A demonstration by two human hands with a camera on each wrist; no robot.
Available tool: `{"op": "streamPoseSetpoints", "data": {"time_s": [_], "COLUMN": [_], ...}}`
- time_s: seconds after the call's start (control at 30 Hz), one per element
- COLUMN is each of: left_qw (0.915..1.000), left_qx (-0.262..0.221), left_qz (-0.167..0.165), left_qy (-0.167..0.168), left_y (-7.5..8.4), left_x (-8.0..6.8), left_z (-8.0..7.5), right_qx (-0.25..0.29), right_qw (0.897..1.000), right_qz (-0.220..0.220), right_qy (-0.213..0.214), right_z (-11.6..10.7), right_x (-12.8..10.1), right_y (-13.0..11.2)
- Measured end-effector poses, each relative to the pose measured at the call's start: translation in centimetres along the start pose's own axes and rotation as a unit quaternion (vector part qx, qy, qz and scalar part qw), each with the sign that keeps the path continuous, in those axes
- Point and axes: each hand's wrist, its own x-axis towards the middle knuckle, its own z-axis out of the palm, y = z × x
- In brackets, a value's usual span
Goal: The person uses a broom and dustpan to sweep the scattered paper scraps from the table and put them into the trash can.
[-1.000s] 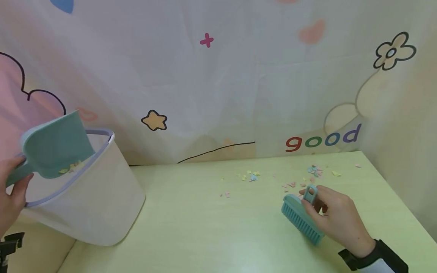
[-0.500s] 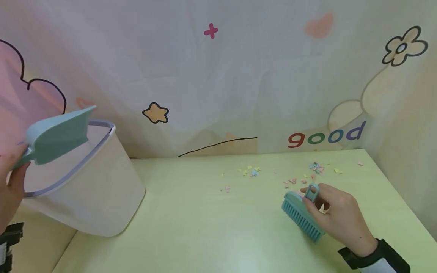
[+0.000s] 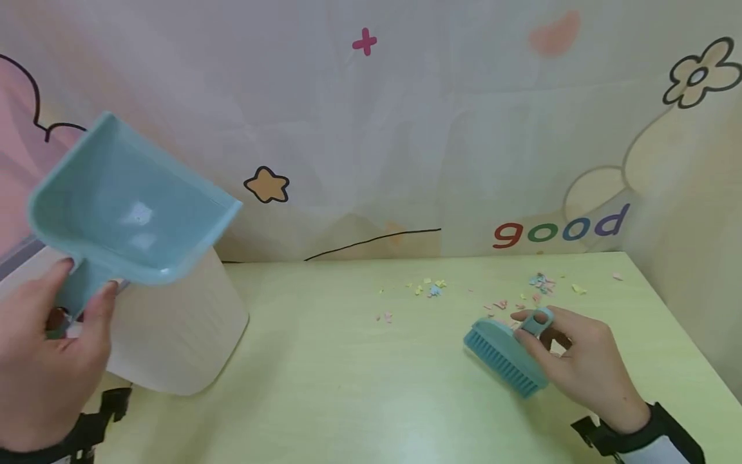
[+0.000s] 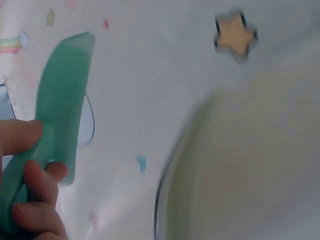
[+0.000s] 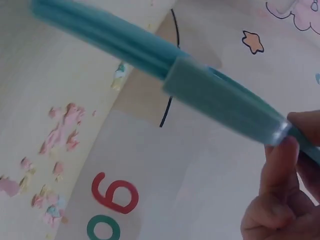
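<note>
My left hand (image 3: 64, 361) grips the handle of a light blue-green dustpan (image 3: 136, 200), raised in front of the white bin (image 3: 174, 328). The pan's inside faces me and holds no scraps that I can see. In the left wrist view the dustpan (image 4: 62, 105) appears edge-on, fingers wrapped about its handle. On the right, my right hand (image 3: 585, 361) pinches the looped handle of a matching brush (image 3: 507, 354), bristles toward the front left. The right wrist view shows the brush (image 5: 220, 100) side-on. Small pink scraps (image 3: 500, 304) and a blue-pink cluster (image 3: 542, 283) lie just behind it.
Yellow and blue paper bits (image 3: 435, 290) lie near the back middle of the pale table (image 3: 348, 380), with a few pink ones in front of them. A printed cloth (image 3: 394, 148) hangs along the back edge. The bin stands at the table's left.
The dustpan has lifted out from over the bin, moving right and toward me, and has turned inside-up; the scraps seen at its lip are gone. The brush has shifted slightly left.
</note>
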Motion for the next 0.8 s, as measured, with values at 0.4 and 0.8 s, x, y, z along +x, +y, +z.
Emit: {"op": "streamPoseSetpoints", "data": {"time_s": [0.4,0.8], "left_qw": [0.9333,0.8464], "left_qx": [-0.169,-0.189], "left_qz": [-0.067,-0.133], "left_qy": [-0.31,-0.48], "left_y": [4.8,4.3], "left_x": [-9.9,-16.4], "left_z": [6.6,9.8], "right_qx": [0.062,0.037], "right_qw": [0.997,0.992], "right_qz": [-0.055,-0.092], "right_qy": [0.007,-0.083], "right_z": [6.1,15.0], "right_x": [5.4,7.6], "right_y": [-0.2,-0.2]}}
